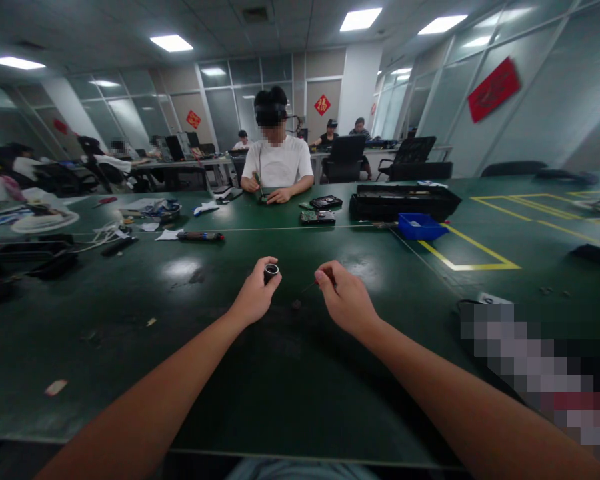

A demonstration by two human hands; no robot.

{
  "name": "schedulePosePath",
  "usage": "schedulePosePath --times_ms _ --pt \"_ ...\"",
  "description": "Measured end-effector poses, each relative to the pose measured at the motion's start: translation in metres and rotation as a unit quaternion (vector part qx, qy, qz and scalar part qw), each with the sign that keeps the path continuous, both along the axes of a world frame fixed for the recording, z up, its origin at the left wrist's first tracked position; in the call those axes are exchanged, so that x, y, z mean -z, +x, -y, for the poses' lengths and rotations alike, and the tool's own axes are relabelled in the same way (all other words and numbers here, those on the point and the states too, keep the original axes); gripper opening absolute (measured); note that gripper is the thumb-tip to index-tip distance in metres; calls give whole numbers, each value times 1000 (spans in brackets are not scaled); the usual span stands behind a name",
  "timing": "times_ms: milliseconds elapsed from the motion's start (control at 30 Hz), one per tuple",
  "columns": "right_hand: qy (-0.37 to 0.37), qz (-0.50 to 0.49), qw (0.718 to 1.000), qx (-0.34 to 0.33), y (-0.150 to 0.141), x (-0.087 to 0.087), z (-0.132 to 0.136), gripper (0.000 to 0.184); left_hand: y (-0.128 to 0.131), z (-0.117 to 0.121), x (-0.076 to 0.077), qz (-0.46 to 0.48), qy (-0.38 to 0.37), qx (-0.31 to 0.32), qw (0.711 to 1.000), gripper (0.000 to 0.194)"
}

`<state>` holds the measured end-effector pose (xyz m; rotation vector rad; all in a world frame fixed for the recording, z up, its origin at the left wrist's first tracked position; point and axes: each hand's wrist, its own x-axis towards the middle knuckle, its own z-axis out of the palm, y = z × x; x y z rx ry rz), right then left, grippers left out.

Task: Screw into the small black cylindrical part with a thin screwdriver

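Note:
My left hand (257, 291) is closed around a small dark cylinder (271, 271) with a shiny silver ring at its open top end. In my right hand (347, 297), thumb and fingers pinch a slim tool with a thin metal shaft (309, 287), probably a small screwdriver; a bit of red shows at the fingertips and the rest of its handle is hidden. The shaft points left toward the cylinder, with a gap between them. Below that gap, a small dark lump (296, 305) lies on the green table (280, 387).
Across the table a person (277, 160) in a white shirt works on a small device. Hard drives (317, 217), a long black casing (403, 203) and a blue bin (420, 227) stand ahead to the right. A dark-handled tool (200, 236) and cables (113, 233) lie to the left.

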<state>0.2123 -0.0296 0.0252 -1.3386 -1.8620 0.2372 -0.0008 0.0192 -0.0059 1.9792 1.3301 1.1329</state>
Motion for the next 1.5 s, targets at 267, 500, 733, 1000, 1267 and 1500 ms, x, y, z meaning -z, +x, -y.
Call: schedulePosePath --times_ms 267,500,733,1000,1267,1500 --pt "-1 2 1000 0 0 2 -1 20 5 12 -12 -133 51 69 987 22" --pt "7 11 1000 2 0 2 -1 20 6 10 -3 -305 78 124 941 30" --pt "-2 11 1000 1 0 0 1 22 9 7 3 -350 65 109 928 30" --pt "-4 -4 1000 -7 1 1 1 23 -5 -3 -9 23 -74 48 996 33" --pt "-8 -7 1000 -6 2 3 -1 22 -39 -14 -52 528 -229 1 818 17" --pt "-10 -7 1000 -5 1 1 0 23 -121 -25 -67 610 -190 -66 767 22"
